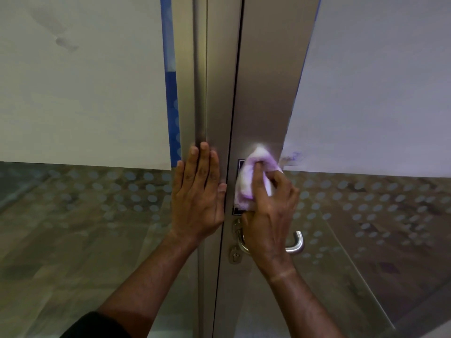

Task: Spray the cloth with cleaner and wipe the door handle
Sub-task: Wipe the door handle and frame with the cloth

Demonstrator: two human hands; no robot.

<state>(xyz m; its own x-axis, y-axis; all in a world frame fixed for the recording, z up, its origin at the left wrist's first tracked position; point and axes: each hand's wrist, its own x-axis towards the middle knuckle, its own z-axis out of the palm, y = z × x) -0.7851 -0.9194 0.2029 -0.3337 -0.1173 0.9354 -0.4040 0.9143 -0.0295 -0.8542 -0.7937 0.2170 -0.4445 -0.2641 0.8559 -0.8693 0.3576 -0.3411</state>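
a: so what were the hands doing at that moment?

b: the right hand (267, 215) had a bunched-up white cloth (251, 181) gripped in curled fingers, thumb on top of it, and was pushing it against the metal door frame (263, 106). the cloth sat over a small dark plate (236, 211) on the frame, so only the plate's left edge and bottom corner showed.

a: and the handle?

b: the door handle (296, 243) was just below the cloth, not under it. it's a silver lever, and the wrist was in front of its middle, so i could only see the curved end on the right and a bit by the mount on the left. the keyhole (235, 257) was lower left of that.

a: left hand?

b: the left hand (199, 191) was flat, fingers straight and together, palm pressed on the neighbouring metal post (197, 81), just across the dark gap from the cloth. it wasn't holding anything.

a: anything else around?

b: glass on both sides with a dotted pattern (127, 189) low down, white sheets (80, 93) covering the upper parts, and a blue strip (170, 81) along the left sheet's edge. a dark sleeve (95, 325) showed on the left arm.
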